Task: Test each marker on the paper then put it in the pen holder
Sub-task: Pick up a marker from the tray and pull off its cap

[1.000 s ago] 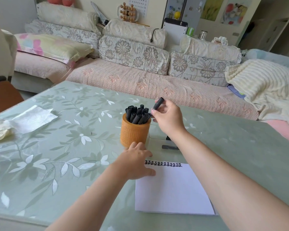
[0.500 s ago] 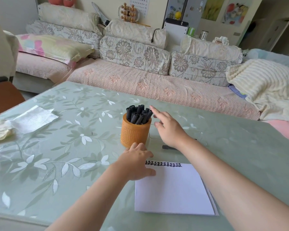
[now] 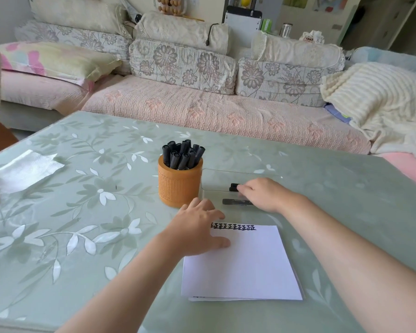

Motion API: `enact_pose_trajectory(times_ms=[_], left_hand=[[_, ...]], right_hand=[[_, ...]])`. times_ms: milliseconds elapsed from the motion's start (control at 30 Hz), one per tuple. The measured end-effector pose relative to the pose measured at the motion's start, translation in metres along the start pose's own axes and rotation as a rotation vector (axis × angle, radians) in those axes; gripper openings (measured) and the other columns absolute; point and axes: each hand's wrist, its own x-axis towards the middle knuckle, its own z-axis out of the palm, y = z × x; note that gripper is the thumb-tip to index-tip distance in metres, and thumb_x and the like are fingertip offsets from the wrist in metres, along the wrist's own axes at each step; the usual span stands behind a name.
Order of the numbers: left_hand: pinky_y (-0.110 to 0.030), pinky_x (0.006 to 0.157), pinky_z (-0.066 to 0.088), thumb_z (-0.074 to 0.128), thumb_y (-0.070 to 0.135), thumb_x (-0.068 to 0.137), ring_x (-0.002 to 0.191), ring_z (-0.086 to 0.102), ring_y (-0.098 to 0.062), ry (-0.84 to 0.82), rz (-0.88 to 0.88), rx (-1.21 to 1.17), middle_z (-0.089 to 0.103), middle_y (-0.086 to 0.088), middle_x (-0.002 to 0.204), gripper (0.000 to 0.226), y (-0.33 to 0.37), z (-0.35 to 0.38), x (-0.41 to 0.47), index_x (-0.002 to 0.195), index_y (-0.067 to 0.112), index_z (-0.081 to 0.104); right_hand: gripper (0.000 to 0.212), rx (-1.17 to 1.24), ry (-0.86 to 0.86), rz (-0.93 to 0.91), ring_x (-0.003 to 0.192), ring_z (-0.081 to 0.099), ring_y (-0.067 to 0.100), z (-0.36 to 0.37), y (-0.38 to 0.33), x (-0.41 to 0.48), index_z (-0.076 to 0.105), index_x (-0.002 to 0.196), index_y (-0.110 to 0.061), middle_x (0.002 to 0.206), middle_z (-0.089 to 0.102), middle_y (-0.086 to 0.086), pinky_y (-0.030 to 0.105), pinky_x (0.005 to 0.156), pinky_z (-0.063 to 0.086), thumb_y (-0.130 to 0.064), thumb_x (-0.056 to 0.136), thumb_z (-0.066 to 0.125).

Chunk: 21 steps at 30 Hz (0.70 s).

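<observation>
Evidently the step in hand was fetching the next marker to test. A black marker [image 3: 233, 187] lay in the clear tray [image 3: 226, 170], its end showing just past the curled fingertips of the right hand [image 3: 265, 193]. The fingers touched it, but I could not tell whether they had closed into a grip. A second marker [image 3: 235, 201] lay just at that hand's near side. The left hand [image 3: 197, 227] rested released, fingers spread, pressing the far left corner of the paper [image 3: 245, 265], where a row of black test marks [image 3: 233, 227] ran beside its fingertips. Just beyond the left hand the orange pen holder [image 3: 180, 186] stood on the floral bench [image 3: 82, 212], crowded with capped markers [image 3: 183, 155]. The next move, I judged, called for a firm pinch, a lift clear of the tray, uncapping, then a stroke on the paper.
</observation>
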Motion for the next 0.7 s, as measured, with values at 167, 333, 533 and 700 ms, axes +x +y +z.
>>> enact_pose_trajectory(times_ms=[167,333,533,700], left_hand=[[-0.032,0.099,0.035,0.054,0.074,0.075,0.111,0.035,-0.012,0.003,-0.001,0.013,0.042,0.013,0.121,0.064,0.002,0.001,0.001,0.129,0.041,0.050],[-0.033,0.101,0.034,0.055,0.073,0.076,0.111,0.036,-0.011,0.019,0.006,0.011,0.043,0.014,0.121,0.063,0.001,0.002,-0.001,0.130,0.040,0.050],[-0.031,0.098,0.038,0.054,0.069,0.080,0.109,0.038,-0.011,0.037,0.009,-0.015,0.046,0.014,0.119,0.058,0.001,-0.001,-0.003,0.128,0.037,0.051],[-0.032,0.084,0.046,0.061,0.041,0.088,0.105,0.050,-0.014,0.290,-0.052,-0.165,0.050,0.007,0.111,0.040,0.006,-0.009,-0.004,0.121,0.022,0.052]], right_hand=[[0.060,-0.016,-0.038,-0.009,0.103,0.059,0.027,0.002,0.004,-0.003,0.069,0.093,-0.014,0.103,0.068,0.007,0.037,0.092,0.046,-0.056,0.099,0.027],[0.050,-0.063,-0.038,-0.054,0.099,0.055,0.027,0.003,0.002,-0.003,0.050,0.073,-0.026,0.098,0.061,0.006,0.038,0.086,0.042,-0.055,0.102,0.021],[0.029,-0.170,0.171,-0.249,0.098,0.056,0.031,0.003,-0.007,-0.003,0.045,0.092,-0.016,0.099,0.062,0.008,0.036,0.075,0.035,-0.039,0.104,0.032],[0.015,-0.181,0.268,-0.398,0.104,0.051,0.023,0.000,-0.023,-0.015,0.053,0.100,-0.022,0.104,0.057,-0.002,0.038,0.086,0.042,-0.030,0.100,0.040]])
